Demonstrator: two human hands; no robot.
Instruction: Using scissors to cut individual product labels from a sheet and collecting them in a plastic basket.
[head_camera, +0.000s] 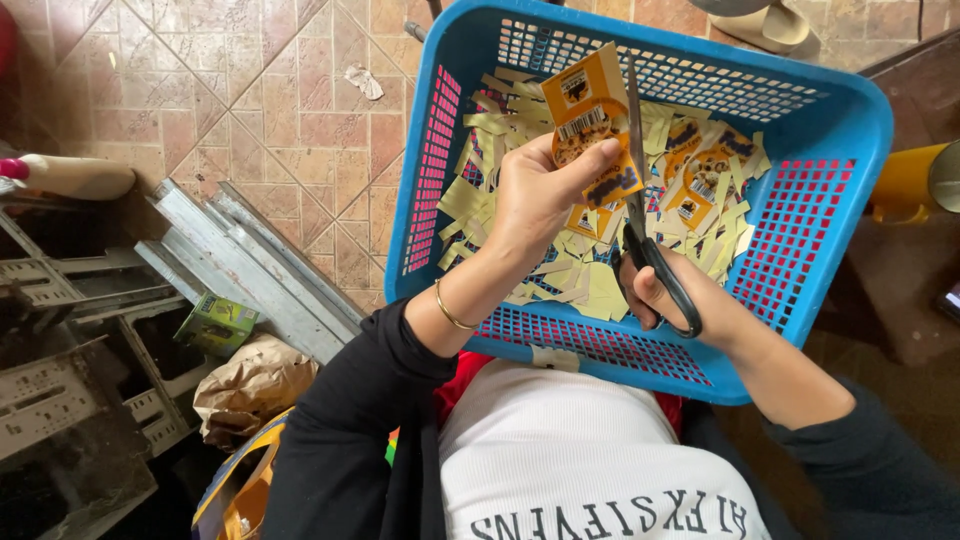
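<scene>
Tiled floor (280, 110) in pink-brown underneath, seen from above. At far left, grey metal rails (250, 265) lying slantwise, a small green box (217, 322) beside them, a crumpled brown paper bag (250, 385) just below. Right of these, a blue plastic basket (850, 130) with pink mesh sides, resting on the lap, its floor strewn with pale yellow paper strips (585, 290) and orange printed cutouts (700, 175) toward its right wall. Above the basket's middle, left hand (545, 190) closed around an orange and yellow printed card (590, 125), thumb pressed across its face, fingers behind, a thin gold bangle (450, 310) at the wrist. Just right of that, scissors (645, 200) with black handles, blades upright and running along the card's right edge. Right hand (665, 290) gripping those handles, fingers through the loops, over the basket's near edge. At far right, a yellow cylinder (905, 180) outside the basket.
</scene>
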